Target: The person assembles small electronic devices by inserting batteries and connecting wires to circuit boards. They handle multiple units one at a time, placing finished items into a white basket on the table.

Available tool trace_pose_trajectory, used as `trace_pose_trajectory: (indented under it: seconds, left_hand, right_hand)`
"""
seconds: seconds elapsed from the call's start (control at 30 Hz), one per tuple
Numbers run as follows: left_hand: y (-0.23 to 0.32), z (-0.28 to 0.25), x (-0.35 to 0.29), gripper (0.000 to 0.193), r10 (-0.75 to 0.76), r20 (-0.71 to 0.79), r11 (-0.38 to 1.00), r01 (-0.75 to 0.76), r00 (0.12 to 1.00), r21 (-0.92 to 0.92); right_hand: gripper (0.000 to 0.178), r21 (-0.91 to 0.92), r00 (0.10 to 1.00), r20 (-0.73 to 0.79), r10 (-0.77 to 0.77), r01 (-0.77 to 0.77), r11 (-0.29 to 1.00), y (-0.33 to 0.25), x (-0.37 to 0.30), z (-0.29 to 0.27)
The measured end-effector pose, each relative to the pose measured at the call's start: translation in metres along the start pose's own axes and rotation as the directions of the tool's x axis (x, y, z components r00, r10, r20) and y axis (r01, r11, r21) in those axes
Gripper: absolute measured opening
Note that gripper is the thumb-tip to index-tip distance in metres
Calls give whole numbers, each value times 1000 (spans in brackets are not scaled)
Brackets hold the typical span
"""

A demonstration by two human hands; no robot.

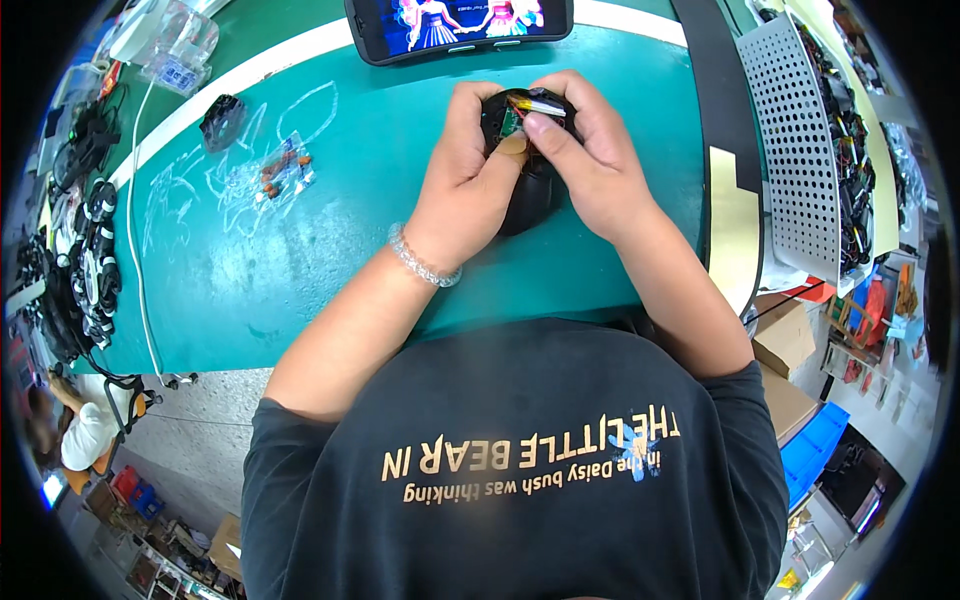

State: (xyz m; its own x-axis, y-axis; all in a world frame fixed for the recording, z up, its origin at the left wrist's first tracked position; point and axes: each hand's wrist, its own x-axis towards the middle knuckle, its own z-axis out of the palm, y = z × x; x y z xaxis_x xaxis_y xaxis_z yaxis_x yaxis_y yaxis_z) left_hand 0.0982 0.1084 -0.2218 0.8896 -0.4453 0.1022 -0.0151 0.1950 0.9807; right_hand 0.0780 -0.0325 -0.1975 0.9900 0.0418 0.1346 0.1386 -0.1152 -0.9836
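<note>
Both hands are closed around a rounded black plastic housing [532, 200] above the green table mat. Its top is opened up, baring a small green circuit board [511, 122], thin wires and a flat silvery-white piece [540, 107] that may be a battery. My left hand [472, 165] grips the left side, its thumb pressing near the board. On the other side my right hand [597, 155] holds the housing, with the thumb on the wires beside the white piece. The fingers underneath are hidden, and so is the housing's lower side.
A phone or tablet [460, 28] with a lit screen stands beyond my hands. At left lie a clear bag of small brown parts [287, 172], a dark shiny piece [222, 122], a white cable [140, 240] and bundled black cables [95, 265]. A perforated white bin [790, 140] stands at right.
</note>
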Motion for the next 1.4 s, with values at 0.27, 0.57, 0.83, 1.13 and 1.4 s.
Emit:
trace_pose_trajectory:
  seconds: [0.27, 0.57, 0.83, 1.13, 1.4]
  left_hand:
    - [4, -1, -1, 31, -47, 26, 997, 48, 999, -58]
    - [-1, -6, 6, 32, -189, -43, 969, 179, 981, -168]
    - [10, -8, 9, 30, -314, -4, 896, 294, 950, -334]
    - [9, -12, 7, 34, -377, 205, 700, 422, 903, -576]
    - [14, -12, 7, 36, -324, 283, 671, 430, 903, -604]
  right_hand:
    - [15, 55, 998, -2, 66, -66, 996, 7, 2, 1]
    - [17, 194, 992, 69, 105, -116, 974, -8, 8, -11]
    - [13, 104, 994, 14, 112, -113, 988, -19, 26, -20]
    - [8, -6, 997, -18, 76, -76, 997, -30, 22, -16]
    - [11, 132, 999, -33, -3, 7, 991, -23, 17, -19]
